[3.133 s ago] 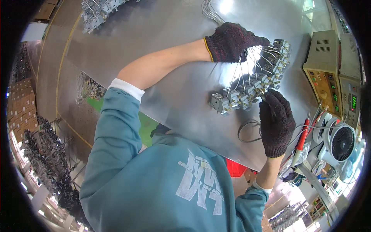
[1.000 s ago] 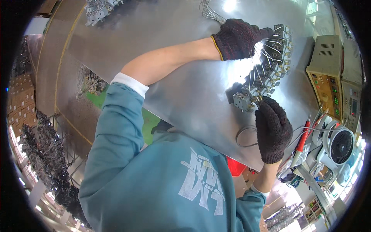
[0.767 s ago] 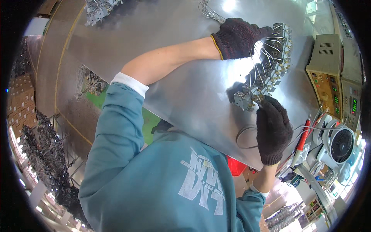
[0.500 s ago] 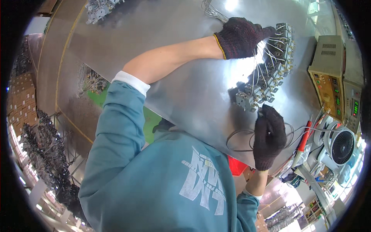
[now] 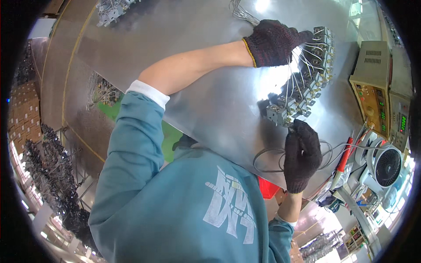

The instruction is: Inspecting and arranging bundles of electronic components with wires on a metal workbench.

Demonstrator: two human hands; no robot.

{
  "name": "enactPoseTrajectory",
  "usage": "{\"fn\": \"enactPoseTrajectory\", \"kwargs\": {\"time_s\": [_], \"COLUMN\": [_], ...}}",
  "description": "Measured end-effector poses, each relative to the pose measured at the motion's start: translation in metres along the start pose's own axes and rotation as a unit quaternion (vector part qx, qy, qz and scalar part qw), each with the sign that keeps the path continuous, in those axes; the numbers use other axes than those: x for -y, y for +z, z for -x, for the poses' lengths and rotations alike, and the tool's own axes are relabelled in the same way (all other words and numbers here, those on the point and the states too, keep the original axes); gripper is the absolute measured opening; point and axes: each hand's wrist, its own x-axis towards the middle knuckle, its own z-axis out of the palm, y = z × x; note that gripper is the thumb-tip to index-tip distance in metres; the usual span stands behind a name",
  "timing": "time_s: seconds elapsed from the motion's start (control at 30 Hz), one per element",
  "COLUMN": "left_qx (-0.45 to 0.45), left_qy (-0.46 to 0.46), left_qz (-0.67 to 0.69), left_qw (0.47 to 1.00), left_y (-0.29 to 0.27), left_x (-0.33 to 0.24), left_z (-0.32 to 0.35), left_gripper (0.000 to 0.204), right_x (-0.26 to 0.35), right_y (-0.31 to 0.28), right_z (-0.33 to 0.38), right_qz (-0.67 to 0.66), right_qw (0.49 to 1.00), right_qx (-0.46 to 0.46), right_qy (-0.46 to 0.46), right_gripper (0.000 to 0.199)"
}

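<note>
A broad metal desk [image 5: 210,103] fills the middle, with a box with a lit front [image 5: 370,65] over to the right. Now the row of metal blocks [image 5: 316,79], slanting across the desk from the far right down towards the person! The gloved left hand [image 5: 278,44] closes round the white wires [image 5: 288,81] fanning to those blocks; the gloved right hand [image 5: 302,155] sits at the row's near end, grip curled small, though what it pinches, I can't tell. A thin cable [image 5: 255,162] loops beside it. Looks like close work on the end block, calling next for steady wires and a small, exact fingertip shift.
</note>
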Motion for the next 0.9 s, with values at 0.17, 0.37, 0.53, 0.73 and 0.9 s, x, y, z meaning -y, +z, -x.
{"fn": "enactPoseTrajectory", "kwargs": {"time_s": [0.17, 0.37, 0.53, 0.73, 0.9], "left_qx": [-0.022, -0.044, -0.045, -0.036, -0.056], "left_qy": [0.019, 0.041, 0.039, 0.019, 0.035], "left_qz": [0.007, 0.023, 0.014, 0.062, 0.048], "left_qw": [1.000, 0.998, 0.998, 0.997, 0.997], "left_y": [0.000, 0.000, 0.002, 0.000, 0.011], "left_x": [0.001, 0.001, 0.002, 0.002, -0.004], "left_z": [0.001, 0.000, -0.003, -0.002, 0.004], "left_gripper": [0.072, 0.069, 0.068, 0.065, 0.087], "right_x": [0.002, 0.000, 0.001, 0.015, -0.014], "right_y": [-0.012, -0.016, -0.020, -0.032, -0.073], "right_z": [-0.007, -0.011, -0.021, -0.031, -0.019], "right_qz": [0.041, 0.085, 0.105, 0.086, -0.045], "right_qw": [0.998, 0.992, 0.989, 0.989, 0.990], "right_qx": [0.045, 0.065, 0.080, 0.110, 0.040], "right_qy": [-0.029, -0.060, -0.070, -0.052, 0.125], "right_gripper": [0.037, 0.037, 0.035, 0.029, 0.027]}}
